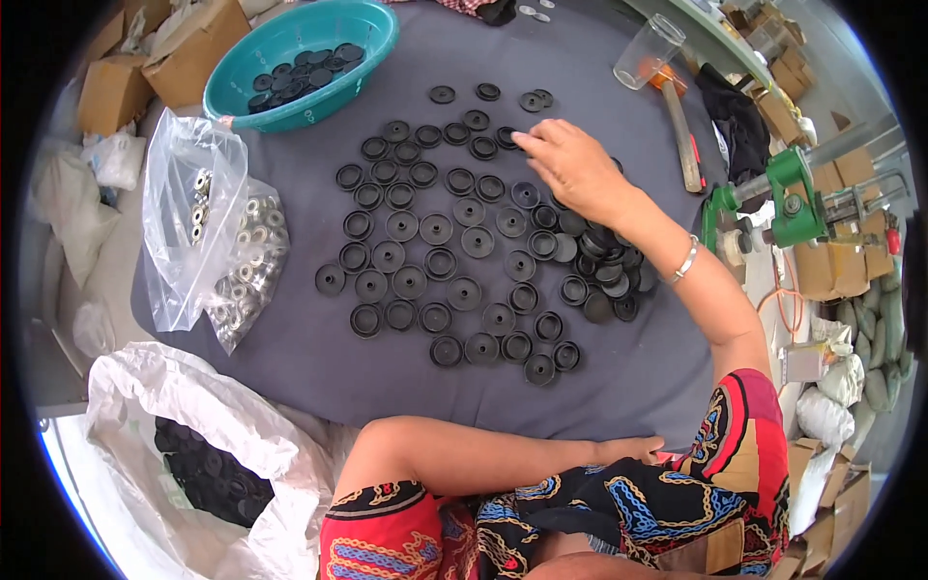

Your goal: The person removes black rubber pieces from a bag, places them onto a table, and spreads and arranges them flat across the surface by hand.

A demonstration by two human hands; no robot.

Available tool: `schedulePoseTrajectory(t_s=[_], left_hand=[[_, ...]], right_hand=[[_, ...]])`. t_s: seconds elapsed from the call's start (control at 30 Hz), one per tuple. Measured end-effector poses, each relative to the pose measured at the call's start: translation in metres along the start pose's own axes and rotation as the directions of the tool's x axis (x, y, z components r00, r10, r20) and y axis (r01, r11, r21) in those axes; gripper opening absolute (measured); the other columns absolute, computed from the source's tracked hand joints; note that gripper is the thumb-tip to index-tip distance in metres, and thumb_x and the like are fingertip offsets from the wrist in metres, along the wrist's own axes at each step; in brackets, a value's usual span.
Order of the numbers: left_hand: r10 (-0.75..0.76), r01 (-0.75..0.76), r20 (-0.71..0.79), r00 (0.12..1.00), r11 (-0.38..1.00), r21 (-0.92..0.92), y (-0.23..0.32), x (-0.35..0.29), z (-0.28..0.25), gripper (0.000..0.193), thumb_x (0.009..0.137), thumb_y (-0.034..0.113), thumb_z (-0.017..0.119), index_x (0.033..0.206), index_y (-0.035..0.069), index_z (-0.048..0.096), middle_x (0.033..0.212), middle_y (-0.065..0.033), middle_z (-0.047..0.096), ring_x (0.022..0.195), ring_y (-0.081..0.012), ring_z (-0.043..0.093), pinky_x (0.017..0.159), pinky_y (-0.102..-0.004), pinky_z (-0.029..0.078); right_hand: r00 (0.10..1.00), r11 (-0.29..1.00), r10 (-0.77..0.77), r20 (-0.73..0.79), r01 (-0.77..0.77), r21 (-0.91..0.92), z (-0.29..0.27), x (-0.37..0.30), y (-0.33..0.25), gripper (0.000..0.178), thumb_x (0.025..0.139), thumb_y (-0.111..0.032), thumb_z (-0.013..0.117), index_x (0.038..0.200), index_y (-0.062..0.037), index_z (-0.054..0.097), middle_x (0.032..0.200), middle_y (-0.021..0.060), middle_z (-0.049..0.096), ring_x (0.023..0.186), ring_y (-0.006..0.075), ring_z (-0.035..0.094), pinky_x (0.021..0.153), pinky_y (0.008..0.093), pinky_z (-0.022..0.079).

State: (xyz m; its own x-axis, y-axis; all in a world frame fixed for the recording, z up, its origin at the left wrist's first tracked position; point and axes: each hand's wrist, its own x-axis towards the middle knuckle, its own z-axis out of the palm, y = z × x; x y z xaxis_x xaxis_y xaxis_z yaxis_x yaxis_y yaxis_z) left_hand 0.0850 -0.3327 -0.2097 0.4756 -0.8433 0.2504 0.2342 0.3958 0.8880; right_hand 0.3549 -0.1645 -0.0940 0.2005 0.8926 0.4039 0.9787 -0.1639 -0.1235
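Many round black plastic caps [436,229], several with a small hub in the middle, lie spread over the grey cloth-covered table [319,372]. My right hand [572,166] reaches over the far right of them, fingers bent close together. Its fingertips grip the rim of one black cap [505,138] on the cloth. Below that wrist, more caps lie in a heap [609,266], some overlapping. My left arm crosses in front of my body, and my left hand [628,449] rests by the near table edge, its fingers mostly hidden.
A teal basin [382,60] of black discs stands far left. Nearer is a clear bag [184,261] of metal ring-shaped parts; a white sack [121,387] holds black pieces. At right are a hammer [681,135], a clear cup [650,50] and a green hand press [793,198].
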Motion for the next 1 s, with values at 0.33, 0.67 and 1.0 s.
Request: schedulePoseTrajectory(t_s=[0.33,0.67,1.0], left_hand=[[-0.322,0.318,0.122,0.939,0.676,-0.665,-0.008,0.007,0.007,0.059,0.101,0.047,0.035,0.11,-0.008,0.053,0.116,-0.0138,0.062,0.092,-0.0185,0.059,0.092,-0.0318,0.046],[-0.199,0.125,-0.056,0.978,0.788,-0.603,-0.023,0.01,0.01,0.045,0.1,0.046,0.041,0.08,0.007,0.054,0.073,0.0012,0.054,0.066,-0.0082,0.05,0.064,-0.0256,0.045],[-0.231,0.145,-0.042,0.972,0.731,-0.667,-0.006,0.002,0.009,0.047,0.101,0.047,0.04,0.076,0.009,0.053,0.07,0.0022,0.053,0.063,-0.0083,0.049,0.062,-0.0271,0.044]], right_hand=[[0.971,0.964,0.232,0.052,-0.222,-0.145,-0.038,-0.013,0.011,0.029,0.087,-0.018,0.061,0.114,-0.0062,0.063,0.094,0.0109,0.058,0.092,0.0287,0.056,0.082,0.038,0.042],[0.907,0.937,0.346,0.239,-0.321,-0.139,-0.027,-0.019,0.016,0.027,0.084,-0.021,0.066,0.107,-0.0058,0.064,0.089,0.0132,0.059,0.083,0.0314,0.059,0.073,0.0407,0.047],[0.909,0.901,0.316,0.271,-0.377,0.213,-0.013,-0.012,0.016,0.019,0.088,-0.011,0.06,0.103,-0.0004,0.062,0.083,0.014,0.062,0.074,0.0249,0.059,0.07,0.0357,0.047]])
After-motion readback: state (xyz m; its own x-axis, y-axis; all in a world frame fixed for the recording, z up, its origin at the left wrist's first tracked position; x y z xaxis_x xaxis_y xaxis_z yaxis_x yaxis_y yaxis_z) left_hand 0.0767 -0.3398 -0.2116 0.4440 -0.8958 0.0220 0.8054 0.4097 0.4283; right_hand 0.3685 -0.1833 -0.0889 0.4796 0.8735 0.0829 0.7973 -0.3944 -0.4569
